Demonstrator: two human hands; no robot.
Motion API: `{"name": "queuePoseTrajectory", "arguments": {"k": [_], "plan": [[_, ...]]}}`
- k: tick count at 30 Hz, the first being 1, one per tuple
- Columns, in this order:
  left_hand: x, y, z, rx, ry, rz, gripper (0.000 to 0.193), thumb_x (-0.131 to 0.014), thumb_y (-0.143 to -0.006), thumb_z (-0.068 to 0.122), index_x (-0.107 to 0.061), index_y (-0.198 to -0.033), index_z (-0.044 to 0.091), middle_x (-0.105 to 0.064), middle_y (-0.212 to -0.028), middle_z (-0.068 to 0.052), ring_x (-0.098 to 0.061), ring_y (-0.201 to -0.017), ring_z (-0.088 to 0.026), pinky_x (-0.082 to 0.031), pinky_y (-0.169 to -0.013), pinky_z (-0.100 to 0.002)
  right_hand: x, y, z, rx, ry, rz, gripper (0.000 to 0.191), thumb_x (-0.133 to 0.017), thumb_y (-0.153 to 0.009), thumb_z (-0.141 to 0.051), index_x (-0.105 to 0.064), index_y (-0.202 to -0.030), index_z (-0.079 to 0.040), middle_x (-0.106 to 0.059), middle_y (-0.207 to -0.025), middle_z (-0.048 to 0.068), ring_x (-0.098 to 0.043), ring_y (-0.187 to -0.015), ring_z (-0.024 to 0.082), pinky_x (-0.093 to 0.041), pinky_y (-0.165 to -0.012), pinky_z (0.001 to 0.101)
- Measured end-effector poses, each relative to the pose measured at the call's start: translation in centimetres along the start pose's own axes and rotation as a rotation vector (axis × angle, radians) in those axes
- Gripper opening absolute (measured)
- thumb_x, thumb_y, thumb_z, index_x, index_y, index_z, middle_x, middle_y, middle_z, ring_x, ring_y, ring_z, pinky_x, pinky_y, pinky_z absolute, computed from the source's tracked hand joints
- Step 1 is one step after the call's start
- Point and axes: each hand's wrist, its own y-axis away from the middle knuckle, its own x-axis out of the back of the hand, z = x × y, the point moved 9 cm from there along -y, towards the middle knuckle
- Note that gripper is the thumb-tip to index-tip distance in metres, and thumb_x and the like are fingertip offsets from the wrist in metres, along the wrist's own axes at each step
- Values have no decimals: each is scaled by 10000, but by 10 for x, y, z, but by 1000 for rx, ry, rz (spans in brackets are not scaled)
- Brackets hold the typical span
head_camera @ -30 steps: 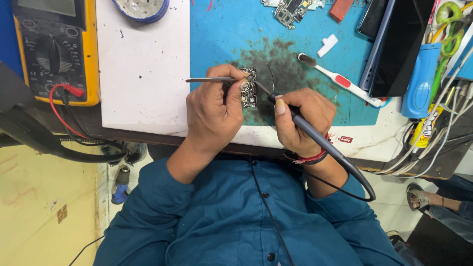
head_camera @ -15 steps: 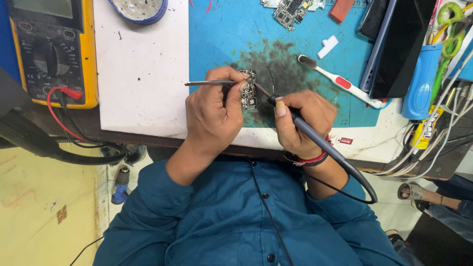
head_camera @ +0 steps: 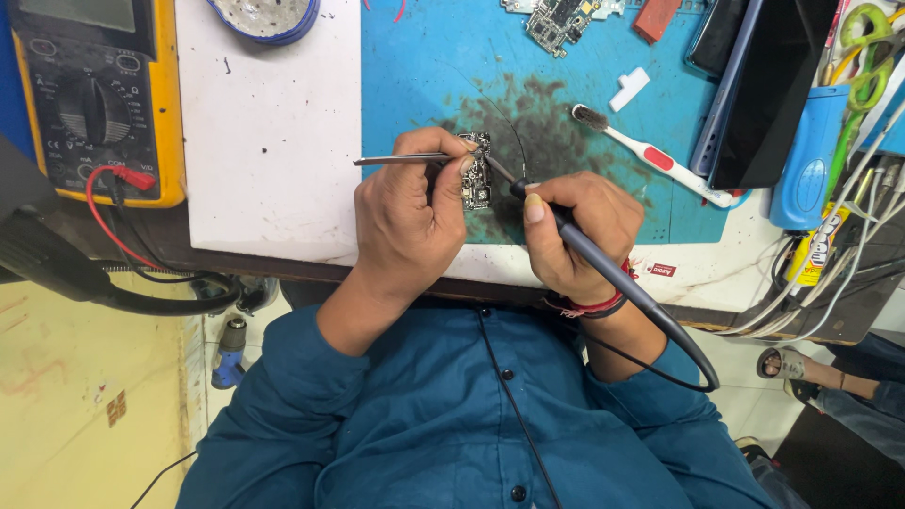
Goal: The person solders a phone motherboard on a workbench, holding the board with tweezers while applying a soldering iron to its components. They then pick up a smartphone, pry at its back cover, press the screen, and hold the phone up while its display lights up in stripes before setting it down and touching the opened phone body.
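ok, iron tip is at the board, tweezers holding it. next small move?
Probably ease the soldering iron tip onto the joint at the small circuit board edge. The right hand has it angled there, and the left hand steadies the board with tweezers, so it likely won't slide.

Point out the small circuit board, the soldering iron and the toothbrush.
small circuit board (head_camera: 478, 172), head view, on the middle of the board.
soldering iron (head_camera: 589, 253), head view, on its dark handle below the right hand.
toothbrush (head_camera: 650, 155), head view, on its white and red handle.

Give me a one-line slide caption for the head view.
Left hand pins a small circuit board with tweezers while right hand applies a soldering iron on a blue mat.
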Motion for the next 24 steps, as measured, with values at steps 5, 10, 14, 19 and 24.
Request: {"name": "queuePoseTrajectory", "arguments": {"k": [5, 10, 14, 19, 24], "plan": [[0, 0, -3, 16, 4, -4, 96, -659, -1058, 19, -590, -1115, 54, -736, -1032, -69, -735, -758, -185, -563, -680, -312, 0, 0, 0, 5, 0, -3, 72, -684, -988, -29, -627, -948, -16, -685, -831, 103, -641, -678, 237, -466, -583, 319], [1, 0, 1, -24, 12, 6, 101, -648, -1072, 22, -580, -1139, 57, -728, -1072, -74, -750, -829, -203, -580, -721, -321, 0, 0, -1, 23, -21, -5, 73, -681, -1002, -36, -618, -970, -19, -698, -869, 109, -653, -706, 242, -483, -605, 322], [-1, 0, -2, 2, -7, 0, 98, -661, -1057, 21, -591, -1116, 55, -733, -1032, -75, -745, -787, -199, -571, -696, -321, 0, 0, 1, -6, 9, 8, 78, -695, -989, -34, -628, -953, -14, -682, -829, 104, -632, -672, 242, -464, -585, 326], [-1, 1, -5, 30, 14, -9, 94, -658, -1059, 16, -592, -1113, 56, -741, -1022, -65, -742, -773, -194, -569, -687, -319, 0, 2, 0, 2, 10, 20, 87, -693, -1002, -43, -623, -958, -17, -689, -852, 111, -643, -694, 245, -472, -598, 325], [0, 0, -1, -8, -8, 3, 98, -658, -1061, 20, -588, -1119, 57, -731, -1040, -63, -743, -792, -195, -572, -701, -321, 0, 1, 2, -9, 8, 24, 86, -693, -1001, -45, -626, -954, -17, -689, -839, 106, -632, -679, 239, -467, -593, 324]]}}
